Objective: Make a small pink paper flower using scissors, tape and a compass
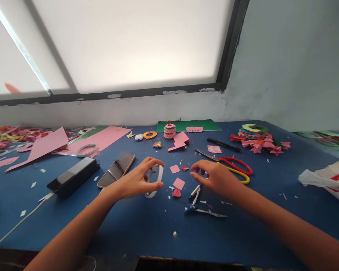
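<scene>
My left hand [142,177] grips a roll of white tape [160,174], held upright on its edge just above the blue table. Over the table's middle, my right hand [207,171] hovers with curled fingers, thumb and forefinger apart, and nothing shows between them. Between the hands lie a small pink paper square [174,169], another pink square [179,183], a folded pink piece [176,192] and a tiny red folded piece [185,168]. Scissors with red and yellow handles [234,167] rest behind my right hand. Closer to me lies a small blue-handled cutting tool [196,207].
A phone [117,171], a black power bank [73,177] with a white cable, and another tape roll [86,150] are at left. Pink sheets [101,141] and a paper ring stack [170,131] lie behind. Paper flowers [264,141] and a plastic bag [327,177] are at right.
</scene>
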`<state>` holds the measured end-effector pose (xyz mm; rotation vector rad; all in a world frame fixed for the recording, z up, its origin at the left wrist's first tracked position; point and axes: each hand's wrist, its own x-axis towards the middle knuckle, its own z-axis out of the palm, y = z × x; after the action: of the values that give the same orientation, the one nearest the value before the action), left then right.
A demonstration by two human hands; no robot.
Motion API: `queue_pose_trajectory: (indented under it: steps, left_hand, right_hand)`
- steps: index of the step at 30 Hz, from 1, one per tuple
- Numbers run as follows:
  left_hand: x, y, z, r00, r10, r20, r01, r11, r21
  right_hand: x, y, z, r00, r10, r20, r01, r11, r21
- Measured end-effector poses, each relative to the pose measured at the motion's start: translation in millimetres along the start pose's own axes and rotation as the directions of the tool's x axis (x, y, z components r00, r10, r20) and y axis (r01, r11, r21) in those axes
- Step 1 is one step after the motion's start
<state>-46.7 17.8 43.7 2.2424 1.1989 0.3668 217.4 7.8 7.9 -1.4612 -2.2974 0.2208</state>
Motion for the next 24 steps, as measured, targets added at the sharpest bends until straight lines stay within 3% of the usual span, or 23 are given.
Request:
queue_pose_trajectory:
  steps: [3,6,10,13,17,24]
  left_hand:
    - [1,0,0.2,0.997,0.053,-0.050,-0.060,0.988,-0.145]
    - [4,-3,1.3,0.997,0.020,-0.073,-0.039,0.965,-0.258]
    - [9,-6,4.5,0.994,-0.019,-0.110,-0.026,0.920,-0.392]
    - [12,-6,6.5,0.981,-0.058,-0.186,-0.018,0.924,-0.383]
    - [14,-8,9.2,0.951,-0.071,-0.302,0.002,0.975,-0.222]
    - [11,-3,15.4,0.891,-0.093,-0.444,0.044,0.992,-0.120]
  right_hand:
    - [4,33,-15,0.993,0.104,0.054,-0.094,0.982,-0.166]
    - [5,70,-22,0.966,0.250,0.066,-0.217,0.923,-0.319]
    - [4,102,-22,0.920,0.382,0.091,-0.322,0.865,-0.384]
    - [1,112,-19,0.912,0.394,0.115,-0.331,0.871,-0.362]
    - [-1,117,-13,0.919,0.381,0.103,-0.335,0.891,-0.306]
    - [-3,117,-22,0.914,0.400,-0.074,-0.406,0.897,-0.175]
